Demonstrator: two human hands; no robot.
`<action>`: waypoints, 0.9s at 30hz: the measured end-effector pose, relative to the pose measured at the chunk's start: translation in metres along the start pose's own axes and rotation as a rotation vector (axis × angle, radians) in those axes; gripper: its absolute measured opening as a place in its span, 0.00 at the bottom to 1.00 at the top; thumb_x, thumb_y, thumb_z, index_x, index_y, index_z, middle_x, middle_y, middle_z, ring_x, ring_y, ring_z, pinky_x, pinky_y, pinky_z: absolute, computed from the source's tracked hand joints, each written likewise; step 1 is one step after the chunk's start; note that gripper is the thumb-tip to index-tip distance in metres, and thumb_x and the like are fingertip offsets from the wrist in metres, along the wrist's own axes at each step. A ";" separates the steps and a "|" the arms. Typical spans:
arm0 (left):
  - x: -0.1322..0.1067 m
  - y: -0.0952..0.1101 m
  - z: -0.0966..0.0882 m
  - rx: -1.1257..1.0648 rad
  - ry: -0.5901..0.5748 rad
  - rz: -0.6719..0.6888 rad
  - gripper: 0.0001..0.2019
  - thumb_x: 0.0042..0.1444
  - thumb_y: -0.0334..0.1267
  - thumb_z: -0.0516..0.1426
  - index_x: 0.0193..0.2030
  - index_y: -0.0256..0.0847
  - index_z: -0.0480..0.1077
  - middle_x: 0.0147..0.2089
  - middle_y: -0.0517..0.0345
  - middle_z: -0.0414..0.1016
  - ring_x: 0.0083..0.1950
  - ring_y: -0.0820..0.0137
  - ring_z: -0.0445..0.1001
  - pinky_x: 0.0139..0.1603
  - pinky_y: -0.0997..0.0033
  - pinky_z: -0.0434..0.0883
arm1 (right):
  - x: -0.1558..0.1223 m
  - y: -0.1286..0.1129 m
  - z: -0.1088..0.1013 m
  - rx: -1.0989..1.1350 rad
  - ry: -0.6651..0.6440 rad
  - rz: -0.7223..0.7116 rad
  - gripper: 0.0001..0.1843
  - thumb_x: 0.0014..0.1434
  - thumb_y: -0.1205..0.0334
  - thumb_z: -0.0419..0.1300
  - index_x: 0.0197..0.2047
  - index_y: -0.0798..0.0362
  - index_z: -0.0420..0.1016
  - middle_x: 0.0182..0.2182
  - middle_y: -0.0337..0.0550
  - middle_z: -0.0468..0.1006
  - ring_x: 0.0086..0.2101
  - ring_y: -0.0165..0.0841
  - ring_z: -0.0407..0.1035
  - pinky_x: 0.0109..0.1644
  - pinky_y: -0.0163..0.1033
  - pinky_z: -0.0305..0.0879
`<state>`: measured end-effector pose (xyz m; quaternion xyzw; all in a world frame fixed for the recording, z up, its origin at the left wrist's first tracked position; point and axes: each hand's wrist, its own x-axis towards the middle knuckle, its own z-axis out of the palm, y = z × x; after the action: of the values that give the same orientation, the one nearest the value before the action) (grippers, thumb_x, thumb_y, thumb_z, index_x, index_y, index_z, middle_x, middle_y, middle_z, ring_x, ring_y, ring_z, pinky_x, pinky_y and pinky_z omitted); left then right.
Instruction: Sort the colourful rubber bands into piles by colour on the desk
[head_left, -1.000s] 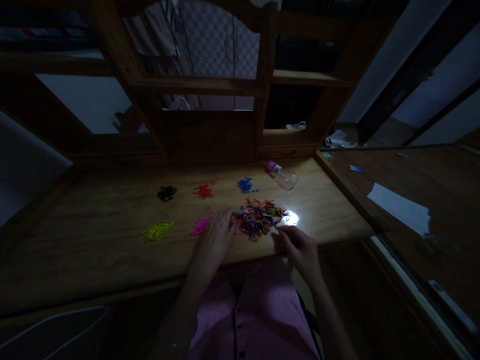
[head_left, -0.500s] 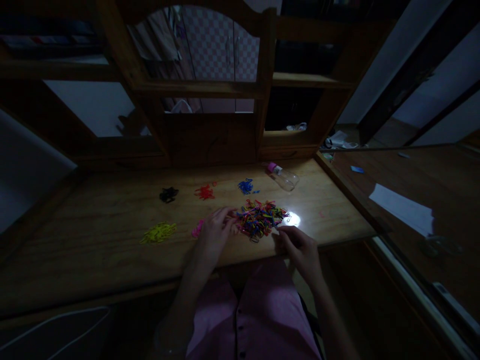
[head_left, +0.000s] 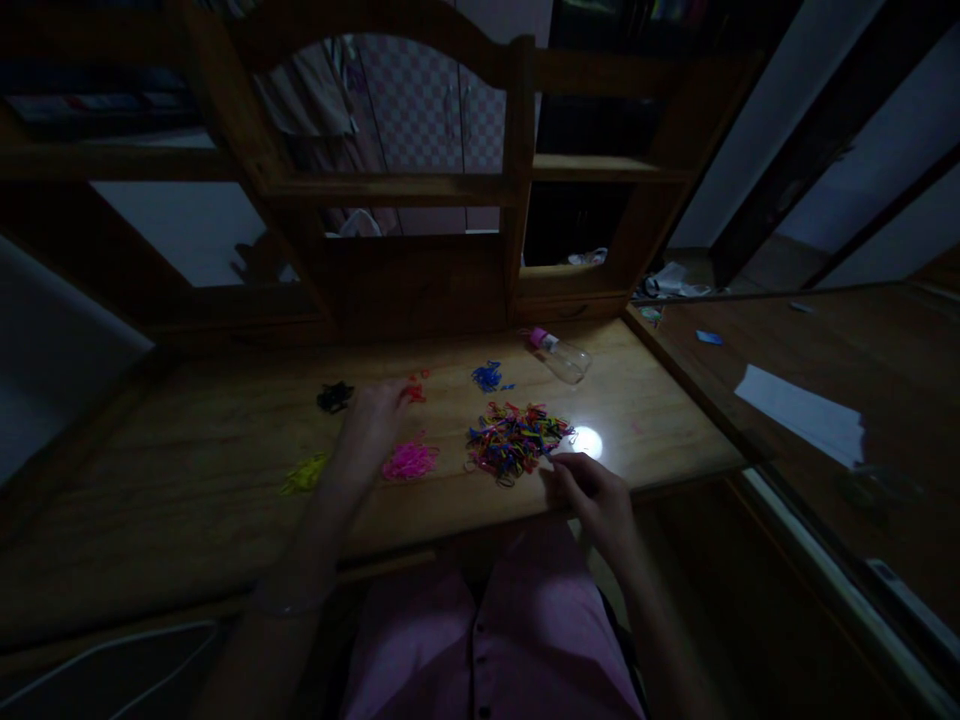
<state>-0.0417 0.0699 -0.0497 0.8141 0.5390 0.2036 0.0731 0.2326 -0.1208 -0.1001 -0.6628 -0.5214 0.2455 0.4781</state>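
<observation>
A mixed heap of coloured rubber bands (head_left: 514,440) lies on the wooden desk (head_left: 225,470). Sorted small piles lie around it: pink (head_left: 409,461), yellow (head_left: 304,474), black (head_left: 334,396), red (head_left: 416,388) and blue (head_left: 487,376). My left hand (head_left: 375,415) reaches over the red pile with its fingers curled; what they hold is hidden. My right hand (head_left: 592,495) rests at the desk's front edge beside the heap, fingers pinched together on something I cannot make out.
A clear bottle with a pink cap (head_left: 561,353) lies on its side at the back right. A wooden shelf unit (head_left: 420,260) stands behind the desk. To the right a lower wooden surface bears a white sheet of paper (head_left: 799,412). A bright light spot (head_left: 586,440) shines beside the heap.
My left hand has left the mixed heap and moved back and left to the red pile, uncovering the pink pile. My right hand has stayed at the heap's right edge.
</observation>
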 end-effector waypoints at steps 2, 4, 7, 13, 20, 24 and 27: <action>-0.021 0.027 0.001 -0.116 0.006 0.084 0.13 0.62 0.34 0.51 0.47 0.39 0.74 0.48 0.49 0.77 0.48 0.61 0.75 0.53 0.61 0.70 | 0.001 -0.005 0.000 -0.042 0.002 -0.021 0.10 0.63 0.55 0.58 0.42 0.50 0.77 0.35 0.42 0.80 0.35 0.36 0.75 0.38 0.37 0.69; -0.046 0.053 0.006 -0.219 -0.057 0.129 0.11 0.63 0.36 0.51 0.46 0.41 0.74 0.47 0.53 0.77 0.48 0.63 0.75 0.51 0.64 0.71 | 0.002 -0.009 0.001 -0.103 -0.006 -0.057 0.09 0.63 0.56 0.58 0.42 0.49 0.77 0.35 0.41 0.79 0.34 0.34 0.74 0.38 0.36 0.68; -0.078 0.078 0.024 -0.244 -0.069 0.067 0.11 0.61 0.34 0.54 0.49 0.41 0.72 0.47 0.51 0.75 0.46 0.62 0.75 0.49 0.62 0.73 | 0.004 -0.013 0.006 -0.198 -0.018 -0.127 0.08 0.62 0.59 0.60 0.44 0.48 0.76 0.38 0.42 0.77 0.35 0.34 0.73 0.39 0.36 0.66; -0.094 0.085 0.071 -0.433 -0.014 -0.006 0.19 0.57 0.27 0.55 0.55 0.41 0.67 0.47 0.51 0.73 0.46 0.64 0.75 0.50 0.60 0.74 | 0.006 -0.014 0.015 -0.266 -0.017 -0.168 0.05 0.62 0.61 0.59 0.42 0.48 0.75 0.39 0.41 0.76 0.37 0.34 0.72 0.39 0.36 0.64; -0.080 0.090 0.058 -0.597 -0.029 -0.051 0.17 0.58 0.28 0.55 0.54 0.44 0.69 0.47 0.54 0.72 0.40 0.69 0.75 0.44 0.66 0.75 | 0.009 -0.016 0.006 -0.212 -0.038 -0.177 0.05 0.63 0.63 0.57 0.40 0.49 0.74 0.37 0.41 0.76 0.35 0.33 0.71 0.38 0.36 0.63; -0.083 0.086 0.045 -0.544 -0.022 -0.092 0.12 0.58 0.33 0.57 0.49 0.43 0.70 0.45 0.56 0.72 0.38 0.70 0.74 0.43 0.66 0.73 | 0.009 -0.018 0.002 -0.193 -0.021 -0.163 0.05 0.63 0.62 0.58 0.40 0.49 0.75 0.36 0.41 0.76 0.35 0.33 0.71 0.38 0.36 0.64; -0.088 0.092 0.043 -0.522 -0.074 -0.101 0.07 0.56 0.37 0.60 0.42 0.41 0.70 0.40 0.57 0.71 0.34 0.70 0.72 0.37 0.69 0.72 | 0.008 -0.021 0.001 -0.182 -0.026 -0.156 0.05 0.63 0.62 0.58 0.40 0.49 0.75 0.37 0.41 0.76 0.34 0.33 0.71 0.37 0.36 0.64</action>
<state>0.0239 -0.0434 -0.0803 0.7465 0.5051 0.3021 0.3104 0.2254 -0.1129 -0.0807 -0.6574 -0.5978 0.1678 0.4270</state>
